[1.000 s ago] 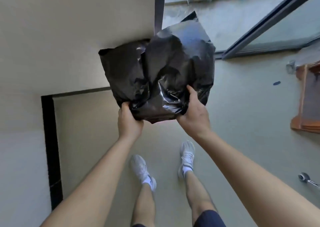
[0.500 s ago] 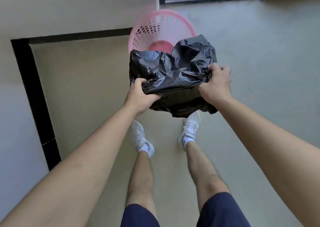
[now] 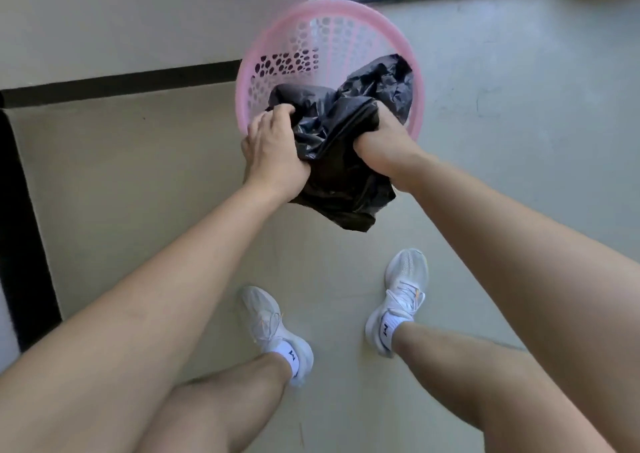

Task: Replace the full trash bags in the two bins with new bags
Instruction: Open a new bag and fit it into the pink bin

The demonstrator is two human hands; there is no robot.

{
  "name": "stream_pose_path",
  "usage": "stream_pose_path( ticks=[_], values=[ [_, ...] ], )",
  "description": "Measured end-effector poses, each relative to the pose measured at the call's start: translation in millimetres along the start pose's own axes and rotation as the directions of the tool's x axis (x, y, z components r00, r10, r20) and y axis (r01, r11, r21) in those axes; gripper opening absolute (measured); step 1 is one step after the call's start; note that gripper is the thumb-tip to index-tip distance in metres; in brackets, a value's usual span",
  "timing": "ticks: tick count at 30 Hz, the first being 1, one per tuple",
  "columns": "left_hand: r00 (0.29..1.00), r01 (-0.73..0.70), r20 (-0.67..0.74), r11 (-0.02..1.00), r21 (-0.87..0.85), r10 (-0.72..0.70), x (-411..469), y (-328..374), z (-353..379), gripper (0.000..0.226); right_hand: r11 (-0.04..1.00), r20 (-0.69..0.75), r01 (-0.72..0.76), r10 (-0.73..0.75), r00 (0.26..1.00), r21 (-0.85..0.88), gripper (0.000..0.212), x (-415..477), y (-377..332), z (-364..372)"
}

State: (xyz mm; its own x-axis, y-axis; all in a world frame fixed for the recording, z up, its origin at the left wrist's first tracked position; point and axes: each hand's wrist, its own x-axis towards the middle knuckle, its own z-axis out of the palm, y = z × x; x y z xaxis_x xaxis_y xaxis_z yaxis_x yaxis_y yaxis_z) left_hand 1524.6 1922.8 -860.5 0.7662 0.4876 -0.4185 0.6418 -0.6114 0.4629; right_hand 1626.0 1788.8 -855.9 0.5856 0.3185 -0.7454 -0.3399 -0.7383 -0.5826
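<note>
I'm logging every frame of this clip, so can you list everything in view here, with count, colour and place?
Bin: one, pink, perforated plastic, on the floor ahead of the feet, near the wall.
Trash bag: one, black, crumpled, partly inside the bin, partly hanging over its near rim.
Floor: grey-green, with a paler patch edged by a dark band on the left.
Wall: cream, upper left.
Shoes: two, white, with white socks, bottom centre.
Left hand: gripping the bag's left side.
Right hand: pushed into the bag, fingers hidden.

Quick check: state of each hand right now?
Left hand: closed grip on the black trash bag.
Right hand: pushed into the bag's folds; grip cannot be told.
</note>
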Motion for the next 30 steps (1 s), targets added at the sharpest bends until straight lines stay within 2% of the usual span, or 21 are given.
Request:
stream_pose_path(
  ticks=[3, 6, 7, 9, 12, 14, 16, 19, 22, 24, 26, 28, 29, 30],
  values=[
    [0.993, 0.029, 0.119, 0.999, -0.034, -0.025, 34, -11, 21, 0.065, 0.998, 0.035, -0.050, 0.051, 0.998, -0.024, 0.049, 41, 8, 10],
    [0.969, 0.113, 0.218, 0.993, 0.027, -0.117, 72, -16, 39, 0.068, 0.994, 0.068, -0.094, 0.098, 0.993, -0.054, 0.029, 83, 14, 24],
    [0.963, 0.116, 0.238, 0.991, 0.059, -0.127, 86, -17, 45, 0.070, 0.995, 0.067, -0.085, 0.088, 0.994, -0.046, 0.029, 101, 18, 29],
    [0.960, 0.096, 0.247, 0.985, 0.147, -0.130, 113, -19, 55, 0.073, 0.995, 0.048, -0.075, 0.079, 0.996, -0.067, 0.036, 127, 22, 34],
    [0.973, 0.049, 0.205, 0.961, 0.272, -0.108, 149, -24, 64, 0.076, 0.989, 0.077, -0.023, 0.035, 0.996, -0.149, 0.017, 150, 15, 38],
    [0.980, 0.008, 0.184, 0.946, 0.324, -0.072, 163, -24, 65, 0.077, 0.987, 0.067, 0.059, -0.049, 0.997, -0.151, 0.020, 157, 4, 37],
    [0.993, -0.062, 0.116, 0.946, 0.319, 0.026, 164, -20, 59, 0.067, 0.978, 0.004, 0.147, -0.148, 0.989, -0.147, 0.038, 150, -4, 33],
    [0.989, -0.105, -0.065, 0.949, 0.297, 0.130, 145, -15, 34, 0.042, 0.945, -0.144, 0.176, -0.222, 0.964, -0.276, 0.028, 120, -9, 20],
    [0.960, -0.083, -0.249, 0.979, 0.185, 0.128, 122, -8, 4, 0.037, 0.880, -0.269, 0.132, -0.278, 0.922, -0.456, 0.028, 77, -14, 7],
    [0.902, -0.107, -0.424, 0.994, -0.025, 0.086, 116, -4, -12, 0.042, 0.831, -0.399, 0.123, -0.383, 0.833, -0.542, 0.038, 61, -16, -2],
    [0.813, -0.251, -0.578, 0.940, -0.229, 0.076, 118, -5, -20, 0.046, 0.828, -0.514, 0.181, -0.484, 0.709, -0.530, 0.053, 51, -19, -11],
    [0.735, -0.395, -0.671, 0.865, -0.310, 0.095, 116, -9, -19, 0.046, 0.865, -0.629, 0.294, -0.499, 0.596, -0.408, 0.064, 46, -15, -14],
    [0.708, -0.428, -0.700, 0.845, -0.321, 0.093, 113, -11, -16, 0.046, 0.880, -0.678, 0.351, -0.471, 0.565, -0.318, 0.067, 46, -12, -11],
    [0.694, -0.446, -0.714, 0.833, -0.326, 0.092, 106, -15, -12, 0.046, 0.892, -0.701, 0.376, -0.435, 0.566, -0.250, 0.068, 44, -4, -4]
  ],
)
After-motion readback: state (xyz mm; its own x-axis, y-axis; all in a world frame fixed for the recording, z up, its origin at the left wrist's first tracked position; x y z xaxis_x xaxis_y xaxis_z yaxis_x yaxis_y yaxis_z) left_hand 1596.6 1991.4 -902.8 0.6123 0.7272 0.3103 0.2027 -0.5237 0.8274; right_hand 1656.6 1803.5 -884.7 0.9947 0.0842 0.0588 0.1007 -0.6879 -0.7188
